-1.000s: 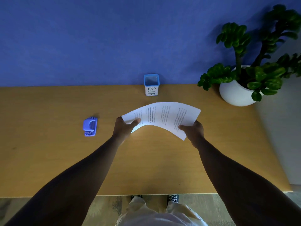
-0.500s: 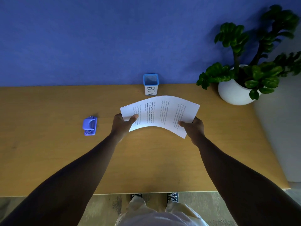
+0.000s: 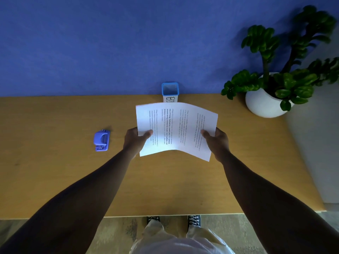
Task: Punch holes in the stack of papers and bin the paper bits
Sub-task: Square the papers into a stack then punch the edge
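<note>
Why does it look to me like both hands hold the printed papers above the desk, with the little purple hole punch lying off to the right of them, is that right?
Not quite: the hole punch lies to the left of the papers, beyond the left hand, as the head view shows. The rest holds: the left hand and the right hand both hold the printed papers above the desk.

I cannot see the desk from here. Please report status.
Left hand and right hand both grip paper stack, lifted and bowed. Hole punch untouched, left of it. Bin behind. Nothing obstructs.
</note>
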`<state>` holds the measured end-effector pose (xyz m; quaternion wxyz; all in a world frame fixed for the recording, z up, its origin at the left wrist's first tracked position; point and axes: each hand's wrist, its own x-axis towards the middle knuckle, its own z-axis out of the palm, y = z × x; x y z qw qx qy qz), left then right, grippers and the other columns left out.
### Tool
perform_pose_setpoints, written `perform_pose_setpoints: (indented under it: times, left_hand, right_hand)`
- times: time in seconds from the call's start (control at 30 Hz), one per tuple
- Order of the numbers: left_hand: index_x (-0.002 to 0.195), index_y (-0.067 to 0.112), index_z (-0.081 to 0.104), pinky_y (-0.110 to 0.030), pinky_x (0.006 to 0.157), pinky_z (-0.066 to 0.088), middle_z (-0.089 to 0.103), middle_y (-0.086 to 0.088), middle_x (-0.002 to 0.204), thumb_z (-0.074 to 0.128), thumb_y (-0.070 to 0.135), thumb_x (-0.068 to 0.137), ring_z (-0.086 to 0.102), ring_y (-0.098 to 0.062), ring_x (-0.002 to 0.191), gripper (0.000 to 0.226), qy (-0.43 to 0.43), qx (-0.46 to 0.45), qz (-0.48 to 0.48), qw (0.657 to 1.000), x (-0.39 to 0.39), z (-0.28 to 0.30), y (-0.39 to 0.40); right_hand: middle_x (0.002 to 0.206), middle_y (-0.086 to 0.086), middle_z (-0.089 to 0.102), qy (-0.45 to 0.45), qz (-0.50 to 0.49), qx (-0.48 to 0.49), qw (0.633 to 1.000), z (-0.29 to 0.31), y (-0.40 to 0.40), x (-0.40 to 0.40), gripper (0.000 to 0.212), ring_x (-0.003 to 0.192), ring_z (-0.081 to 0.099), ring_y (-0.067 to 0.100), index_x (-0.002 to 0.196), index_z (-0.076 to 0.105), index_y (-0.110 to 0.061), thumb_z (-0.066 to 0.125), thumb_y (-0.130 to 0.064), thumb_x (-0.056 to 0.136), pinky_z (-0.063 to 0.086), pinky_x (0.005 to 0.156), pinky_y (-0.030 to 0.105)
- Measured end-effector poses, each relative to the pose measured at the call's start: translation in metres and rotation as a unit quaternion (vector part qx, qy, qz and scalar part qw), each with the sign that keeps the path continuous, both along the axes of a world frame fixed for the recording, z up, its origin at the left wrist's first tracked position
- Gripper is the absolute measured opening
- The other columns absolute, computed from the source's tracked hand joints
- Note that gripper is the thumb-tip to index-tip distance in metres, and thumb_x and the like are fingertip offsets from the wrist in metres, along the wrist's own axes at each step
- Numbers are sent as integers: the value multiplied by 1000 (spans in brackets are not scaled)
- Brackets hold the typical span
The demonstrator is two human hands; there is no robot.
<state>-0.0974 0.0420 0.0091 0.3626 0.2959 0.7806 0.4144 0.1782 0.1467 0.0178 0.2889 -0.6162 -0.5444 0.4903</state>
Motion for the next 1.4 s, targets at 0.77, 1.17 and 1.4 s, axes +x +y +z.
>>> perform_pose_setpoints:
  times: [0.77,1.17,1.4]
  left_hand:
    - [99,23,72,-22,73,56,74,5,98,80,24,84,69,-11,85,17,-228,128,142,955,7,27,15]
    - [90,12,67,-32,64,45,62,-10,83,80,28,84,57,-20,73,22,-166,113,16,979,34,37,26]
    - [82,16,70,-12,65,50,70,15,77,79,16,84,65,2,68,9,-48,137,-26,989,16,45,28]
  right_hand:
    - [112,2,74,331,-59,-117,935,21,10,-7,27,99,71,21,114,66,-17,67,-6,89,59,70,34]
    - [122,6,69,335,12,-204,920,17,4,-22,44,114,64,28,126,59,-14,73,-8,85,56,89,49]
    - [110,3,71,263,-31,-160,951,17,10,-12,39,100,67,21,109,66,-18,78,-3,76,59,69,29]
